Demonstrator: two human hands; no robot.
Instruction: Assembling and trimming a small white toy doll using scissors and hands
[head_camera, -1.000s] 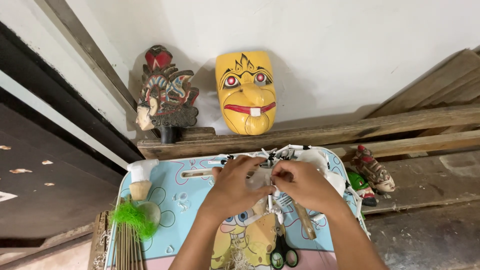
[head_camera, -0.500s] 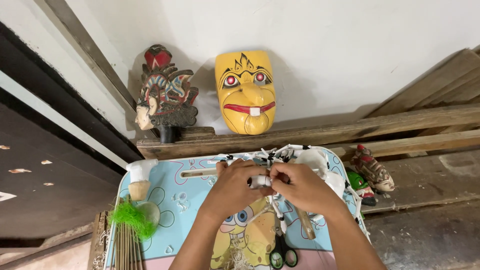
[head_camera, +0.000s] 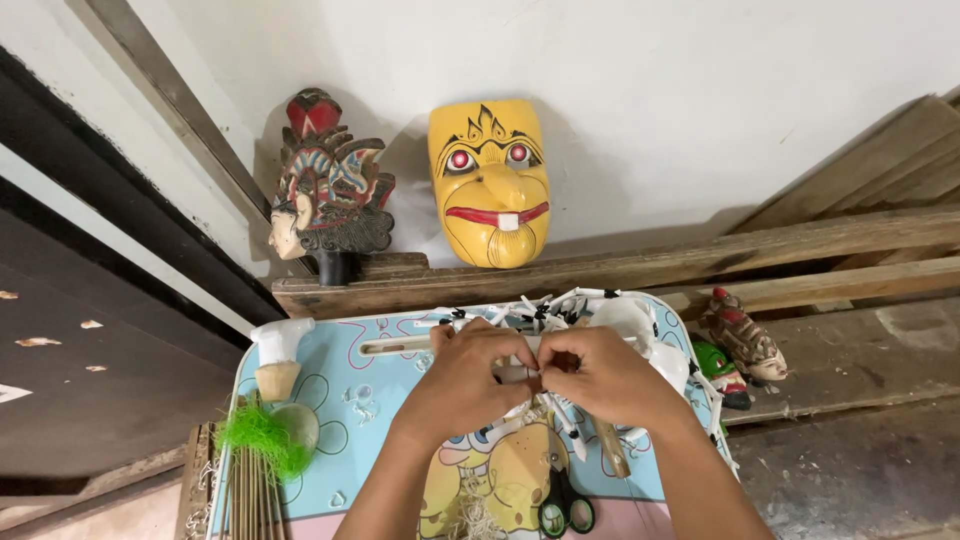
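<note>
Hands pinched together mid-surface: left hand (head_camera: 468, 375) and right hand (head_camera: 600, 372) both grip a small white piece (head_camera: 516, 374); scissors (head_camera: 565, 508) lie near, yellow mask (head_camera: 490, 182) far.

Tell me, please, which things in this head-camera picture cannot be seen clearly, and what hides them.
- Small pale piece between the left hand and right hand: the fingers cover most of it, so its kind is unclear.
- Scissors: blades lie under white and black strips.
- Bundle of thin sticks: cut off by the bottom edge.
- Small green mask: partly behind the table's rim.
</note>
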